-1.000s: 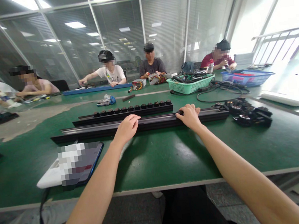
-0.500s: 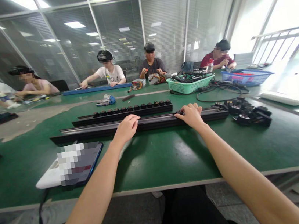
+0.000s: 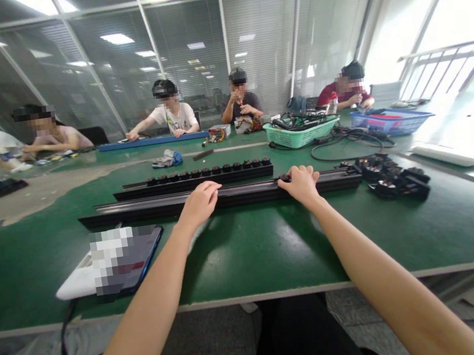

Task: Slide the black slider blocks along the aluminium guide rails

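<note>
A long black rail (image 3: 248,194) with a shiny groove lies across the green table. My left hand (image 3: 201,200) is closed over its middle, fingers wrapped on the rail's edge. Farther right, my right hand (image 3: 302,183) pinches a small black part (image 3: 283,178) at the groove. Behind this rail is a second black rail (image 3: 193,182) carrying a row of several round black parts. A pile of black parts (image 3: 400,178) lies at the right end of the front rail, some of them touching it.
A white device (image 3: 79,277) and a phone (image 3: 146,252) lie at the left front. Farther back are a green basket (image 3: 301,133) of cables, a blue basket (image 3: 392,123), and a glove (image 3: 167,159). Several people sit across the table.
My right hand has shifted very slightly, and the black part at its fingertips shows a little more. Across the table, a person's hand has risen towards the face. The hand at the left edge is gone.
</note>
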The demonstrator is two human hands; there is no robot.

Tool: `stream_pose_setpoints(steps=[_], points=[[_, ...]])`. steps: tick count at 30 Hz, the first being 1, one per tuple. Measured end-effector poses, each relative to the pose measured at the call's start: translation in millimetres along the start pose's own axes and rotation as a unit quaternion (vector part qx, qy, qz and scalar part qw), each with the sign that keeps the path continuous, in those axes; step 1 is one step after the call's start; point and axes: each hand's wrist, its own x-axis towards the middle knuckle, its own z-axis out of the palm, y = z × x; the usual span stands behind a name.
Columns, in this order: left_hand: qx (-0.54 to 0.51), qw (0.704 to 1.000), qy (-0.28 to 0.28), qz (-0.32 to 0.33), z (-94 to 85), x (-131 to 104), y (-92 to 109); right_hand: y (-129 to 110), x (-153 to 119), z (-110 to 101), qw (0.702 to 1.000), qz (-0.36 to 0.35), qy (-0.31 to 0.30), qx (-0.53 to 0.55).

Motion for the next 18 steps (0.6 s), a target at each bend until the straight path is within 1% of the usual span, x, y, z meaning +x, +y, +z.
stream_pose_setpoints(steps=[4, 11, 18], points=[[-0.001, 1.000, 0.003, 0.001, -0.3, 0.0, 1.1, -0.9, -2.0, 0.6, 1.000, 0.014, 0.005, -0.004], [0.002, 1.000, 0.002, 0.005, 1.8, 0.7, -1.7, 7.1, -1.6, -4.0, 1.000, 0.012, -0.008, 0.008], [-0.002, 1.000, 0.007, 0.011, 2.7, 0.8, -3.3, 7.9, -2.3, -4.0, 1.000, -0.008, -0.006, 0.026]])
